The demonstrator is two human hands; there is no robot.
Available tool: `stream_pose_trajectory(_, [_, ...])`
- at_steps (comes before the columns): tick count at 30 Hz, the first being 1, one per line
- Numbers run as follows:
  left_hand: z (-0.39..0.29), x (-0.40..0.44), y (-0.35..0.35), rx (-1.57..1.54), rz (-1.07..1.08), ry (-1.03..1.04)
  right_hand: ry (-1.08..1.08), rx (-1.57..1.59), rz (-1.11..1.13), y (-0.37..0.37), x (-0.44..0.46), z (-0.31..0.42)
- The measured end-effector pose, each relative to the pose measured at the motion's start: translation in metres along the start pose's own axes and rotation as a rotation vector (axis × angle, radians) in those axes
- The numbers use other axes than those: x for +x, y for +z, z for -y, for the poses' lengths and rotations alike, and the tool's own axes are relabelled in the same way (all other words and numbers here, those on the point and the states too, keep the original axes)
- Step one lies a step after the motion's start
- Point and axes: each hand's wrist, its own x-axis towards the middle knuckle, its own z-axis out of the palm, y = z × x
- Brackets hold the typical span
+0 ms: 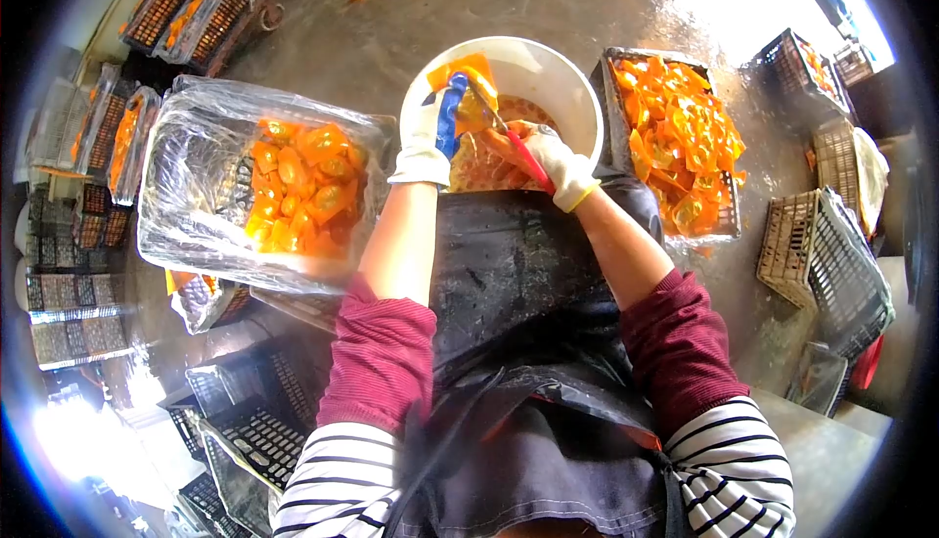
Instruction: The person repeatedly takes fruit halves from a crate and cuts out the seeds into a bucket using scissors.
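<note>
Broadly, a brown, wet-looking floor [548, 0] spreads around a person who seems to be seated, a dark apron [518, 264] over the lap. At the person's left stands a large crate lined with clear plastic [191, 235], holding plump, glossy orange packets [303, 181]. At the right, a dark crate [607, 112] is heaped with flatter, crumpled orange wrappers [685, 137]. More plastic crates line both edges of the view. Between the two near crates, just beyond the lap, sits a white bucket [579, 88] with chunky, orange-brown contents [479, 174].

Over the bucket, the gloved left hand [428, 135], with blue across its fingers, grasps an orange packet [475, 70]. The gloved right hand [561, 162] is closed around a red-handled cutting tool [530, 158], probably scissors, its metal end at the packet.

The step in hand looks like cutting that packet open. The next move seems to call for a steady left grip, the opening kept above the bucket, and the blade clear of the left fingers.
</note>
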Motion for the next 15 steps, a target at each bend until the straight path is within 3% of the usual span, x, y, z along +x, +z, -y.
stream_pose_trajectory(1, [-0.005,-0.003,0.002,0.195,-0.07,-0.026,0.028,-0.018,0.006,0.0,-0.005,0.006])
stream_pose_trajectory(7, [-0.011,-0.002,-0.003,0.447,-0.078,-0.077,0.001,-0.075,-0.006,0.001,-0.012,0.011])
stream_pose_trajectory(10, [0.011,0.012,-0.013,0.147,-0.04,0.046,0.013,0.013,0.019,0.0,-0.012,0.01])
stream_pose_trajectory(13, [0.029,0.026,-0.031,0.182,-0.092,-0.081,0.012,0.083,0.054,-0.002,-0.005,0.0])
stream_pose_trajectory(15, [0.009,0.011,-0.014,0.006,-0.095,-0.174,-0.023,0.084,0.064,-0.003,0.002,-0.007])
